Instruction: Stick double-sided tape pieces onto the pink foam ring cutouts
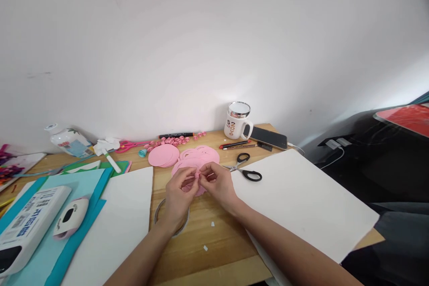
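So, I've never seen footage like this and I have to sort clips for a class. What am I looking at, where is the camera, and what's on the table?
There is no machine here. These are a person's two bare hands, filmed by one camera worn on the head, looking forward and down. That is why the arms come in from the bottom edge.

The left hand and right hand meet over a wooden table. Both hold a small pink paper piece in a fingertip grip.

Just behind them lie pink paper circles, scissors, a white mug, a phone and pens. White sheets lie on either side and blue sheets on the left. A tape ring sits under the left wrist.
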The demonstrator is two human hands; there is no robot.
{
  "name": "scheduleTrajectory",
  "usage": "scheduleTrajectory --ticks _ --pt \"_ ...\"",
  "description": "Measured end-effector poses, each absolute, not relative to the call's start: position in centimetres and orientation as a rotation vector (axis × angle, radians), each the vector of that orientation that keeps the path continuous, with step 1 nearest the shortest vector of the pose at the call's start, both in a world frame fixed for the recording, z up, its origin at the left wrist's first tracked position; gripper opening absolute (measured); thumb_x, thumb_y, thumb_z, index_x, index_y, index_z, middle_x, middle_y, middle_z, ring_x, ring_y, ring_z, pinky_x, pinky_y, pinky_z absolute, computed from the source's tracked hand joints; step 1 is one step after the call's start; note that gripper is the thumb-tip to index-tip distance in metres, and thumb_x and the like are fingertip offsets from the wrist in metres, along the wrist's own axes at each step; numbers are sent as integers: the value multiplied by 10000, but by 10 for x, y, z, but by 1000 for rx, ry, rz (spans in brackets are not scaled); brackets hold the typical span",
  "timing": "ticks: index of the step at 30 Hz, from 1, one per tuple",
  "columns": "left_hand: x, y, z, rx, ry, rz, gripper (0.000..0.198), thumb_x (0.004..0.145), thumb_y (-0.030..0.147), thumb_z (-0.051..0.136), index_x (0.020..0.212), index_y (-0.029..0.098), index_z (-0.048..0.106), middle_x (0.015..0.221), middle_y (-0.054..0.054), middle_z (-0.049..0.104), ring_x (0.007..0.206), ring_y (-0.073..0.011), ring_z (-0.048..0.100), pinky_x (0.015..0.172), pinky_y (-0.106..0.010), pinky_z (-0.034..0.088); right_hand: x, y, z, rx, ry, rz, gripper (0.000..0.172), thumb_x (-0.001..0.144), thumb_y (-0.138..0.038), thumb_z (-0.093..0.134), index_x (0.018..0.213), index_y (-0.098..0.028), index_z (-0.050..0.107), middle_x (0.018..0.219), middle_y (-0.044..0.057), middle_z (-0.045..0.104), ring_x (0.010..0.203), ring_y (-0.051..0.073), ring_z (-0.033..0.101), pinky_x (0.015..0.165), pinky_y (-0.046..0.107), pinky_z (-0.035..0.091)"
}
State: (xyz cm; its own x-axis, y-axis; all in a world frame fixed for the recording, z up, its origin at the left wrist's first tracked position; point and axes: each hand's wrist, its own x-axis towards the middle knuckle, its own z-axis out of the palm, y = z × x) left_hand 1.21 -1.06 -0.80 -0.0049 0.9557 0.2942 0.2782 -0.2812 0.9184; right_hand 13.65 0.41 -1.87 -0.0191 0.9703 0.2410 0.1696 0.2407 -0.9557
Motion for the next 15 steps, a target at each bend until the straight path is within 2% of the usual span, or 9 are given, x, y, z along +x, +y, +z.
scheduleTrajectory --ticks 8,15 --pt "7 -8 -11 1872 1387 1253 136 762 209 568 860 202 662 873 -46 647 814 -174 612 710 -300 520 135 0 -18 -1154 -1565 736 98 693 -152 522 769 -176 579 716 20 633 621 125 582 568 232 497" --pt "9 -10 -9 1695 1394 1356 122 747 237 588 831 185 659 865 -52 654 811 -180 617 736 -311 514 131 -2 -18 -1162 -1452 872 88 714 -171 515 786 -182 564 722 17 626 606 119 583 553 227 502"
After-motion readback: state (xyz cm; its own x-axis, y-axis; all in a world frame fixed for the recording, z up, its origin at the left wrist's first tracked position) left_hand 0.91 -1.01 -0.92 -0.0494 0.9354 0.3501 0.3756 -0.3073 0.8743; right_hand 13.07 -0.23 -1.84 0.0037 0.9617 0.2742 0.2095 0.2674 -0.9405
